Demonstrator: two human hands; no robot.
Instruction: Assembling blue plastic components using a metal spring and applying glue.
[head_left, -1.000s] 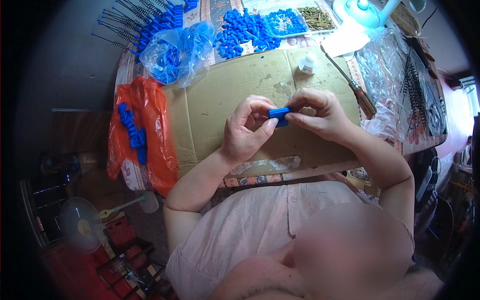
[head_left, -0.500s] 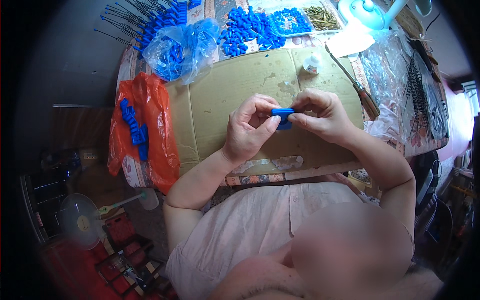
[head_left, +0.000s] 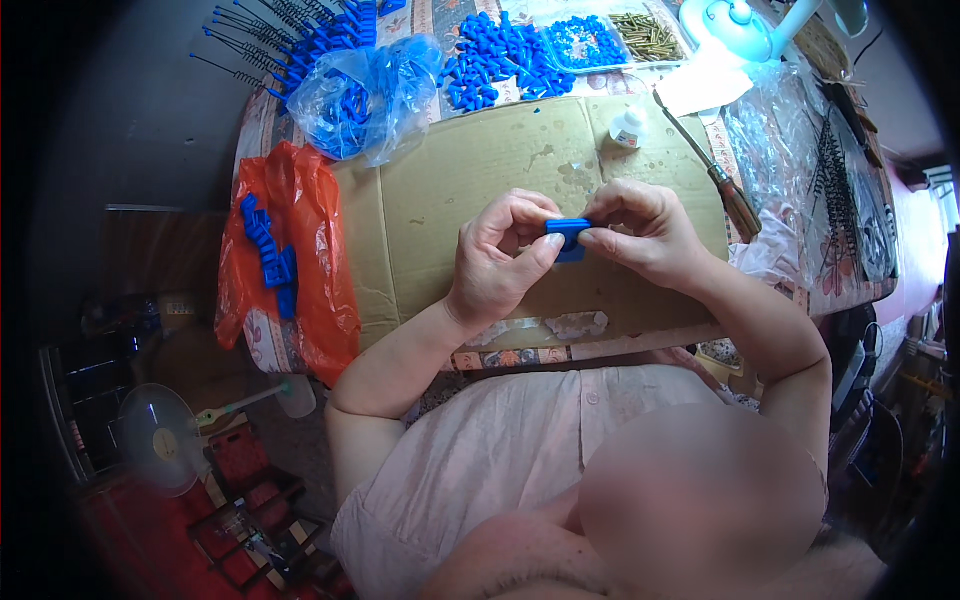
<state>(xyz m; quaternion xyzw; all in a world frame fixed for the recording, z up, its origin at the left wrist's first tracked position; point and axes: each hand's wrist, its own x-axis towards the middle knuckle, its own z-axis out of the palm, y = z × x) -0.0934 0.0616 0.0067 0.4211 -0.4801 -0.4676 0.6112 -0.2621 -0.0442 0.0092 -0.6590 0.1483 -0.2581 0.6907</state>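
Above the cardboard sheet [head_left: 440, 200] I hold a small blue plastic block [head_left: 569, 228] between both hands. My left hand [head_left: 505, 250] pinches its left end with thumb and fingertips. Its right end is gripped the same way by my right hand [head_left: 645, 232]. A straight edge runs along the block's top, and a dark recess shows in its face; the fingers hide both ends. Beyond my right hand stands a small white bottle [head_left: 627, 130]. A screwdriver with a brown handle [head_left: 737, 207] lies to the right.
Blue cone-like parts [head_left: 500, 60] are heaped at the back, beside trays of tiny blue pieces [head_left: 585, 42] and brass-coloured screws [head_left: 645, 36]. Left are a red plastic bag [head_left: 320, 240] with blue pieces and a clear bag [head_left: 365, 100]. A lamp [head_left: 735, 25] stands back right.
The blue block has tilted very slightly between my fingers. Both hands keep their grip and have hardly moved.
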